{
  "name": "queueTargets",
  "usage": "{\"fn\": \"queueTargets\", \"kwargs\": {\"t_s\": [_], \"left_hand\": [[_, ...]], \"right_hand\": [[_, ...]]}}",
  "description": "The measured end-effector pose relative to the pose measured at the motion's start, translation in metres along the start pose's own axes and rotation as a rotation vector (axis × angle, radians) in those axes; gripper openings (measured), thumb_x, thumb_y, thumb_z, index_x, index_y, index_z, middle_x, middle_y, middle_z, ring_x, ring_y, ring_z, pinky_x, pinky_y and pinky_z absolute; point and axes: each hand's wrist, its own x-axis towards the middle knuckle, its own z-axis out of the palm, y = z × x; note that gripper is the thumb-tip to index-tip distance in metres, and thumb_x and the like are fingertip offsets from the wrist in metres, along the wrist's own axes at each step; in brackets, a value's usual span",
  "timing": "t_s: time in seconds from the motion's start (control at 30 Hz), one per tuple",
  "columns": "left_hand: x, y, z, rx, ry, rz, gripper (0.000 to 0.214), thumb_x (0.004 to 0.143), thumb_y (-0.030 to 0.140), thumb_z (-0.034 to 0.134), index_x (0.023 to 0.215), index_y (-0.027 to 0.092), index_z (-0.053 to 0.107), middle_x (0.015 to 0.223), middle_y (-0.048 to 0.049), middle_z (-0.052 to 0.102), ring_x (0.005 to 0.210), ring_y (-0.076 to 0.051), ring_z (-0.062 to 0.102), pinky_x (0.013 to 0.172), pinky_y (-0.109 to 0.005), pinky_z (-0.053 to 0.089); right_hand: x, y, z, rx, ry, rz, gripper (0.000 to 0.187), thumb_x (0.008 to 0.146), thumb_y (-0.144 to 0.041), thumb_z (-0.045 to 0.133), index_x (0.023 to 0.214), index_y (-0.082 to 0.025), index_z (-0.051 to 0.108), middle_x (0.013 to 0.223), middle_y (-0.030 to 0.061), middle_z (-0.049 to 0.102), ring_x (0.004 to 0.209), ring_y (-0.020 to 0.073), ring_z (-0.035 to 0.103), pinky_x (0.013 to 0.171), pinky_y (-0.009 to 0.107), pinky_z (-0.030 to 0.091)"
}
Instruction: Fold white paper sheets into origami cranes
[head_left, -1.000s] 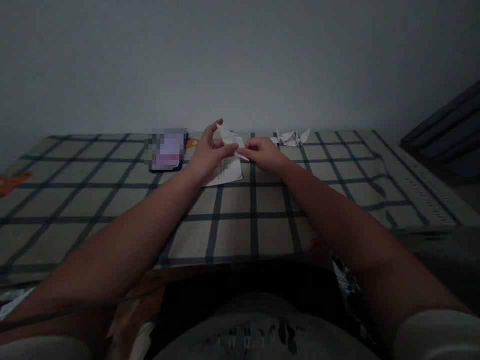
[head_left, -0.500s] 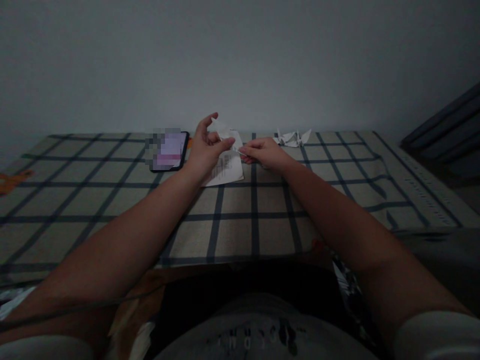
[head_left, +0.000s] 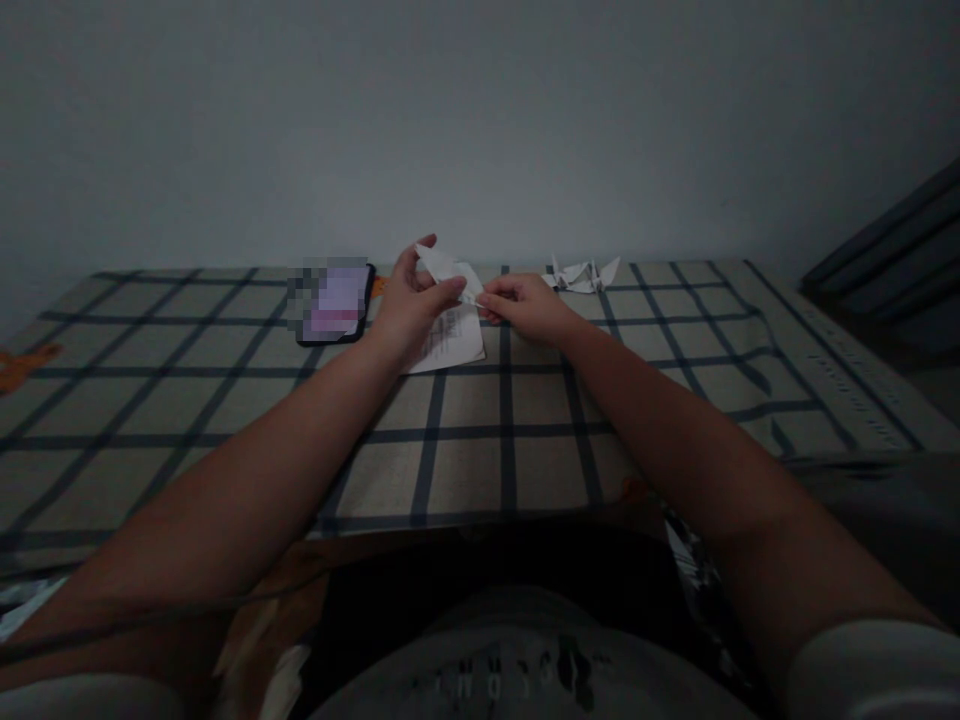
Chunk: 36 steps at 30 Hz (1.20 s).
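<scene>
A folded piece of white paper (head_left: 442,265) is held between my two hands, a little above the table. My left hand (head_left: 412,298) grips its left side, the thumb pressed on the near face and the fingers behind it. With thumb and fingertips, my right hand (head_left: 525,303) pinches the paper's right end. Beneath the hands lies a printed white sheet (head_left: 459,340), partly covered by my left hand. Folded paper cranes (head_left: 581,276) stand just beyond my right hand; I cannot tell exactly how many.
A phone (head_left: 337,300) with a lit, partly blurred screen lies left of my left hand. The checked tablecloth (head_left: 465,470) covers the table up to the grey wall (head_left: 480,130). Orange patches show on the cloth at the left.
The folded paper has tilted slightly, showing more of its white face at upper left. My left fingers have lowered a little; both hands keep their hold.
</scene>
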Motion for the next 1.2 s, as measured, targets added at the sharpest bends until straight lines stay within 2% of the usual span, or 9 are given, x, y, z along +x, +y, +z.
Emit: {"fn": "queueTargets", "kwargs": {"t_s": [0.07, 0.13, 0.23, 0.37, 0.53, 0.8, 1.0, 1.1, 1.2], "left_hand": [[0.0, -0.002, -0.001, 0.002, -0.051, -0.07, 0.053, 0.064, 0.032, 0.094, 0.112, 0.024, 0.073, 0.088, -0.0024, 0.076, 0.075, -0.016, 0.071, 0.068, -0.027, 0.055], [0.001, -0.005, -0.002, 0.032, -0.107, -0.117, 0.035, 0.066, 0.036, 0.093, 0.091, 0.02, 0.075, 0.078, -0.0027, 0.073, 0.064, -0.014, 0.064, 0.059, -0.025, 0.049], [0.001, -0.007, -0.005, 0.065, -0.115, -0.122, 0.031, 0.068, 0.041, 0.093, 0.077, 0.019, 0.073, 0.062, -0.0012, 0.064, 0.051, -0.012, 0.053, 0.05, -0.026, 0.039], [0.002, -0.005, -0.007, 0.1, -0.065, -0.079, 0.033, 0.067, 0.044, 0.093, 0.078, 0.019, 0.075, 0.067, -0.0029, 0.067, 0.055, -0.014, 0.055, 0.052, -0.028, 0.041], [0.001, -0.002, -0.007, 0.132, -0.041, -0.045, 0.035, 0.068, 0.045, 0.093, 0.08, 0.017, 0.076, 0.071, -0.0038, 0.071, 0.06, -0.014, 0.059, 0.056, -0.027, 0.045], [0.001, -0.007, -0.007, 0.089, -0.023, -0.018, 0.029, 0.07, 0.041, 0.092, 0.076, 0.018, 0.076, 0.07, -0.0029, 0.071, 0.059, -0.013, 0.058, 0.055, -0.026, 0.045], [0.003, -0.011, -0.003, 0.018, 0.02, -0.01, 0.032, 0.07, 0.043, 0.092, 0.071, 0.019, 0.073, 0.063, 0.0001, 0.064, 0.058, -0.011, 0.056, 0.057, -0.024, 0.046], [0.003, -0.006, -0.001, -0.047, 0.033, -0.009, 0.038, 0.07, 0.049, 0.092, 0.073, 0.019, 0.07, 0.068, 0.001, 0.066, 0.059, -0.009, 0.057, 0.059, -0.022, 0.047], [0.002, -0.002, -0.002, -0.063, 0.03, -0.012, 0.037, 0.07, 0.047, 0.092, 0.073, 0.019, 0.069, 0.068, 0.0019, 0.066, 0.059, -0.009, 0.056, 0.058, -0.021, 0.047]], "right_hand": [[0.0, 0.003, 0.0, -0.007, 0.006, -0.003, 0.022, 0.095, -0.02, 0.071, 0.074, -0.014, 0.068, 0.07, 0.0007, 0.069, 0.065, 0.0094, 0.06, 0.066, 0.022, 0.052], [0.001, 0.005, 0.0, 0.002, 0.017, 0.006, 0.022, 0.095, -0.022, 0.073, 0.075, -0.014, 0.07, 0.071, 0.0011, 0.07, 0.065, 0.0095, 0.06, 0.067, 0.022, 0.052], [0.001, 0.005, -0.001, 0.031, 0.04, 0.033, 0.022, 0.094, -0.029, 0.077, 0.078, -0.015, 0.072, 0.072, 0.0019, 0.072, 0.064, 0.0101, 0.061, 0.067, 0.023, 0.053], [0.0, 0.001, -0.001, 0.055, 0.039, 0.084, 0.03, 0.094, -0.036, 0.078, 0.073, -0.015, 0.072, 0.069, 0.0023, 0.072, 0.062, 0.01, 0.061, 0.064, 0.023, 0.052], [0.0, 0.005, -0.002, 0.104, 0.012, 0.078, 0.021, 0.09, -0.028, 0.082, 0.076, -0.014, 0.075, 0.07, 0.0016, 0.073, 0.062, 0.0087, 0.062, 0.065, 0.021, 0.053], [0.002, 0.005, 0.0, 0.122, 0.026, 0.09, 0.018, 0.092, -0.023, 0.08, 0.077, -0.015, 0.074, 0.073, 0.0013, 0.072, 0.064, 0.0089, 0.063, 0.066, 0.022, 0.053], [0.001, 0.0, 0.001, 0.077, 0.016, -0.011, 0.018, 0.094, -0.018, 0.073, 0.076, -0.014, 0.069, 0.071, -0.0002, 0.067, 0.063, 0.0091, 0.059, 0.066, 0.023, 0.052], [0.001, 0.003, -0.001, 0.006, 0.004, -0.075, 0.019, 0.093, -0.02, 0.072, 0.075, -0.014, 0.067, 0.07, -0.0008, 0.065, 0.064, 0.0093, 0.057, 0.066, 0.024, 0.05], [0.002, 0.008, -0.003, -0.035, -0.027, -0.082, 0.02, 0.092, -0.022, 0.071, 0.074, -0.015, 0.066, 0.067, -0.0011, 0.063, 0.064, 0.0095, 0.056, 0.064, 0.023, 0.048]]}}
